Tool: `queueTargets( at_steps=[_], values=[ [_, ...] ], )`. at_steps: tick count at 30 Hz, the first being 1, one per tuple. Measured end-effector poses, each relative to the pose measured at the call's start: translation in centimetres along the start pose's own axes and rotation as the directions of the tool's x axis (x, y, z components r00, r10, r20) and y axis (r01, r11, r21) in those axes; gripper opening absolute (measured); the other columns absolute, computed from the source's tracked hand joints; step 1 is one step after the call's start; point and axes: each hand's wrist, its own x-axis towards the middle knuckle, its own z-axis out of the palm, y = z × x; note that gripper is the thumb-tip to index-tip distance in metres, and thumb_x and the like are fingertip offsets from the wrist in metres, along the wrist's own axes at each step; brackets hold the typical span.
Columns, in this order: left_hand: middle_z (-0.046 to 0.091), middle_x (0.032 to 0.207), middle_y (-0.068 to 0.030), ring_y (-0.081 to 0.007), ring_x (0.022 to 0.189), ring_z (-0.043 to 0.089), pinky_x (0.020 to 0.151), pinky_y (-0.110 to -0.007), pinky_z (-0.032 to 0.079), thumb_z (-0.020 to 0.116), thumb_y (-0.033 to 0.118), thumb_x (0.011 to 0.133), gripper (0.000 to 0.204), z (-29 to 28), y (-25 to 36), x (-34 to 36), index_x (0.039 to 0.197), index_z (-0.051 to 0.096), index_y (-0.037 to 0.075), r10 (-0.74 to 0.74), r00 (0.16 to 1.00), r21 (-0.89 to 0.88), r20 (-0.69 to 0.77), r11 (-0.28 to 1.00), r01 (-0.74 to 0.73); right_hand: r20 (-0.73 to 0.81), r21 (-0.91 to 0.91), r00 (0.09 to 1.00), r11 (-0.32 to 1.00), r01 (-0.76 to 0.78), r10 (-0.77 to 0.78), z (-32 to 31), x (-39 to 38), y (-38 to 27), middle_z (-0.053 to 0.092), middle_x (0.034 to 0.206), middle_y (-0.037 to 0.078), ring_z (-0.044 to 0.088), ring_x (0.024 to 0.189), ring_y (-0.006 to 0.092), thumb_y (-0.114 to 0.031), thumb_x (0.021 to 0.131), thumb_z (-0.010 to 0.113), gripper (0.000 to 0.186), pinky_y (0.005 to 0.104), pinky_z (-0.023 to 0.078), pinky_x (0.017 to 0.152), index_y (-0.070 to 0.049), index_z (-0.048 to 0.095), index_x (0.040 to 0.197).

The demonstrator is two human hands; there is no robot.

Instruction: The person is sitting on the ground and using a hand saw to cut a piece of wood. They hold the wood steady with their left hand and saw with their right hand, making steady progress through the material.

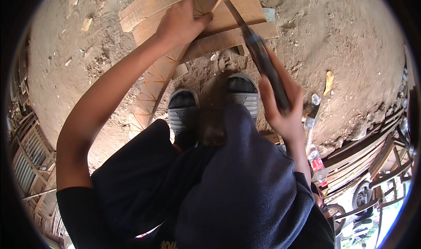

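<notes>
My left hand [182, 23] grips a long wooden board [158, 80] marked with dark zigzag lines, its thumb and forefinger spread along the wood. The board slants from my left foot up to the top of the view. In my right hand [283, 100] is a machete [270, 67], fingers wrapped round its thick dark handle. Its narrow, slightly curved blade reaches up and left over the wood, to the right of my left hand. Beneath lies a wider wooden plank [243, 7], with a crosspiece [232, 40] along its near side. The blade's tip is out of view.
My feet in grey slide sandals [183, 111] stand close to the wood on bare dirt ground [346, 42]. Wood scraps lie around. At right are a yellowish scrap [328, 82], plastic bottles [316, 163] and stacked timber [351, 161]. A motorcycle wheel [362, 195] shows at lower right.
</notes>
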Motion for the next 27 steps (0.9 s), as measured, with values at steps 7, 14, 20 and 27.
queueTargets(
  at_steps=[7, 14, 20, 27],
  values=[
    [0.067, 0.092, -0.0326, -0.0499, 0.089, 0.066, 0.076, -0.053, 0.051, 0.066, 0.035, 0.090, 0.054, 0.2, -0.1, 0.0, 0.119, 0.042, -0.003, 0.025, 1.000, 0.022, 0.015, 0.999, -0.026, 0.031, -0.046, 0.998, 0.998, -0.047, 0.049, 0.7, 0.4, -0.8, 0.067, 0.118, 0.027, 0.071, 0.098, 0.0246, -0.004, 0.091, 0.056, 0.052, 0.0310, 0.054, 0.084, 0.011, 0.045, 0.140],
    [0.067, 0.090, -0.0315, -0.0481, 0.088, 0.067, 0.074, -0.052, 0.052, 0.066, 0.035, 0.090, 0.052, 0.2, -0.3, -0.3, 0.118, 0.042, -0.002, 0.054, 0.998, 0.058, -0.026, 0.997, -0.052, -0.011, -0.045, 0.996, 0.995, 0.090, -0.090, -0.5, -2.0, 0.8, 0.071, 0.104, 0.021, 0.064, 0.070, 0.0138, -0.007, 0.092, 0.060, 0.051, 0.0271, 0.051, 0.066, 0.009, 0.048, 0.139],
    [0.067, 0.089, -0.0320, -0.0481, 0.088, 0.067, 0.075, -0.052, 0.052, 0.066, 0.035, 0.090, 0.053, 0.0, 0.2, -0.3, 0.118, 0.042, -0.002, 0.007, 1.000, 0.043, -0.008, 0.999, -0.007, -0.031, 0.027, 0.999, 1.000, -0.014, 0.015, -0.1, 0.2, -0.4, 0.070, 0.113, 0.021, 0.064, 0.079, 0.0113, -0.009, 0.095, 0.056, 0.048, 0.0250, 0.051, 0.072, 0.010, 0.048, 0.138],
    [0.066, 0.090, -0.0326, -0.0494, 0.088, 0.065, 0.076, -0.052, 0.052, 0.067, 0.032, 0.087, 0.054, 0.5, -0.2, -0.3, 0.119, 0.042, -0.004, 0.026, 0.999, 0.029, -0.028, 0.999, -0.026, -0.010, -0.036, 0.995, 0.994, 0.102, -0.102, -1.5, -2.4, 0.7, 0.064, 0.126, 0.026, 0.063, 0.119, 0.0287, -0.007, 0.094, 0.056, 0.049, 0.0341, 0.047, 0.100, 0.011, 0.047, 0.139]
  ],
)
